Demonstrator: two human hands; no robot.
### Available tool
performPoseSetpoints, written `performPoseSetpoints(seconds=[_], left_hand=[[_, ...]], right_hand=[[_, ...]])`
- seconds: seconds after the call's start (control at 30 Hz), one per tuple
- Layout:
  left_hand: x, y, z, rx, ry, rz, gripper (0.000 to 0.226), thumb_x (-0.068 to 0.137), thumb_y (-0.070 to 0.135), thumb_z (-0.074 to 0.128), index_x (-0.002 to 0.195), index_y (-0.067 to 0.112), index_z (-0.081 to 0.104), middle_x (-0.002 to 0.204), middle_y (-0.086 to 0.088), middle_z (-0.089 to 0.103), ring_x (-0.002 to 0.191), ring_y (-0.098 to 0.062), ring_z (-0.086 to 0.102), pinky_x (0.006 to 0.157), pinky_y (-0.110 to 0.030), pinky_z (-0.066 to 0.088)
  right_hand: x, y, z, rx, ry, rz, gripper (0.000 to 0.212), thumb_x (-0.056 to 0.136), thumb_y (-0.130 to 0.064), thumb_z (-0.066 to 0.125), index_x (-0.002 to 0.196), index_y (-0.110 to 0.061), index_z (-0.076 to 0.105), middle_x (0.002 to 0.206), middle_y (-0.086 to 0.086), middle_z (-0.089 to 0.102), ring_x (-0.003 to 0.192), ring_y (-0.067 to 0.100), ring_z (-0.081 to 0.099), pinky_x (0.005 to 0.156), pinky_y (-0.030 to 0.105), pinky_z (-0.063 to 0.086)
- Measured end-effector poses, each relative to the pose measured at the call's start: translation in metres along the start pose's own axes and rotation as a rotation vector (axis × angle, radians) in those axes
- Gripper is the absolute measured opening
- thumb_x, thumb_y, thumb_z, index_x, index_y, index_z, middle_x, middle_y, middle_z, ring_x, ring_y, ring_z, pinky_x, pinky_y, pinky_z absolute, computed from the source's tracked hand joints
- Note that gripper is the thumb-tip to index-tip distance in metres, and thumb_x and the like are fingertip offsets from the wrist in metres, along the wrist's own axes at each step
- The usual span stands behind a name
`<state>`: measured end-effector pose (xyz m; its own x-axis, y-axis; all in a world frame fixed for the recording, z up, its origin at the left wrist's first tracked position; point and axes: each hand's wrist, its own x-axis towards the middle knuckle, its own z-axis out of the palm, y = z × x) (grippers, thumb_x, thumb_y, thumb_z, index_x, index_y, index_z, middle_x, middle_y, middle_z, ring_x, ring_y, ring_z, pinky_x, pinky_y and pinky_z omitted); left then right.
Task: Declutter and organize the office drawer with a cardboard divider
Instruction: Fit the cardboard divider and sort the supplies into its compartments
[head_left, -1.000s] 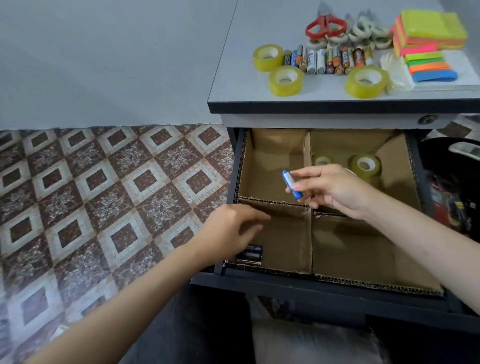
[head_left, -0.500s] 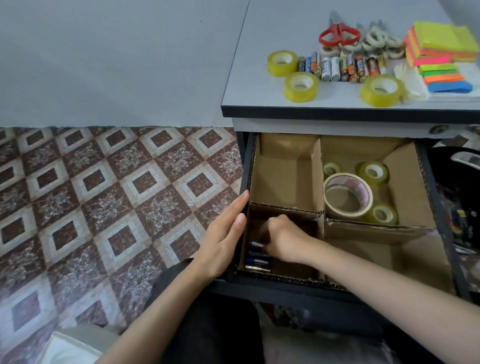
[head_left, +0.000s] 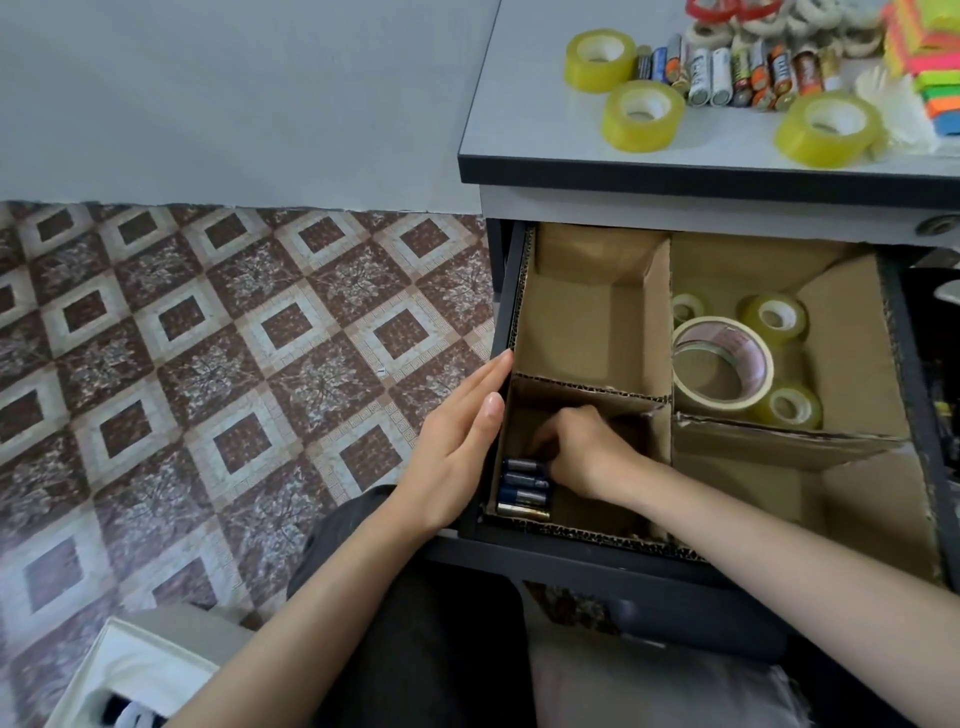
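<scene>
Soft even daylight, sharp centre, wide-angle edge warping.

Wall (head_left: 234, 93): plain pale grey, runs behind and to the left of desk. Meets floor (head_left: 208, 374) in a rough, uneven line left of desk.

Floor: tiled, diamond layout, mottled brown squares w/ cream borders. Spreads left of desk and on toward the viewer.

Desk (head_left: 524, 124): light grey top, dark edge band along front, paler apron under it. Round metal lock (head_left: 938, 224) at apron's far right.

White container (head_left: 130, 670): on floor well left of desk, nearest viewer, only partly in frame; contents unclear.

Light: soft, even, daylight-ish; shadows faint.
</scene>
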<state>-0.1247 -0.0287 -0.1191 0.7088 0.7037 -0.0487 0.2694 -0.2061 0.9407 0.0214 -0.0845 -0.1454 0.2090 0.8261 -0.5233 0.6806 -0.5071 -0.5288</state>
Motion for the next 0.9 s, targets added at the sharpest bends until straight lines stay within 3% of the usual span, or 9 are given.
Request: performPoseSetpoints(seconds=[0.2,0.37,0.57,0.7,0.8,0.9], left_hand=[[0.000,0.000,0.000,0.003,-0.009,-0.004,0.058,0.089,0.051,0.029,0.139,0.024,0.035,0.148,0.007,0.037,0.137,0.002,0.028,0.115,-0.024,0.022],[0.002,0.000,0.000,0.097,0.016,0.016,0.058,0.089,0.051,0.035,0.138,0.020,0.044,0.144,0.009,0.042,0.134,0.003,0.034,0.110,-0.014,0.025],[0.002,0.009,0.004,0.270,0.054,0.026,0.041,0.098,0.027,0.044,0.137,0.017,0.046,0.141,0.007,0.044,0.129,0.002,0.035,0.104,-0.006,0.025],[0.003,0.017,0.005,0.421,0.033,-0.006,0.044,0.097,0.032,0.045,0.139,0.018,0.045,0.144,0.005,0.043,0.132,-0.006,0.037,0.101,-0.010,0.024],[0.007,0.032,0.000,0.519,-0.038,-0.052,0.046,0.096,0.033,0.048,0.140,0.019,0.044,0.144,0.004,0.044,0.131,-0.011,0.040,0.103,-0.019,0.030],[0.016,0.052,-0.006,0.597,-0.045,-0.077,0.041,0.096,0.032,0.050,0.134,0.017,0.051,0.136,0.002,0.053,0.123,-0.012,0.048,0.094,-0.018,0.036]], right_hand=[[-0.002,-0.002,-0.003,-0.022,-0.046,-0.007,0.035,0.083,0.005,0.054,0.108,-0.015,0.069,0.110,0.007,0.063,0.099,0.020,0.060,0.079,0.021,0.047],[-0.012,-0.003,-0.010,-0.025,-0.039,0.000,0.035,0.083,0.003,0.056,0.113,-0.014,0.066,0.114,0.008,0.060,0.101,0.023,0.060,0.081,0.024,0.049],[-0.041,0.001,-0.022,-0.046,0.048,-0.059,0.045,0.085,0.001,0.054,0.128,-0.011,0.058,0.130,0.011,0.054,0.117,0.025,0.054,0.094,0.026,0.044],[-0.064,0.001,-0.036,-0.006,0.108,-0.168,0.033,0.088,-0.006,0.057,0.119,-0.011,0.065,0.120,0.006,0.064,0.112,0.019,0.055,0.093,0.023,0.042],[-0.078,0.002,-0.050,0.033,0.213,-0.203,0.022,0.088,-0.015,0.063,0.108,-0.015,0.071,0.105,0.002,0.069,0.097,0.015,0.060,0.090,0.027,0.046],[-0.091,0.003,-0.073,0.096,0.311,-0.248,0.013,0.087,-0.016,0.064,0.096,-0.016,0.074,0.094,-0.002,0.071,0.076,0.000,0.058,0.074,0.012,0.044]])
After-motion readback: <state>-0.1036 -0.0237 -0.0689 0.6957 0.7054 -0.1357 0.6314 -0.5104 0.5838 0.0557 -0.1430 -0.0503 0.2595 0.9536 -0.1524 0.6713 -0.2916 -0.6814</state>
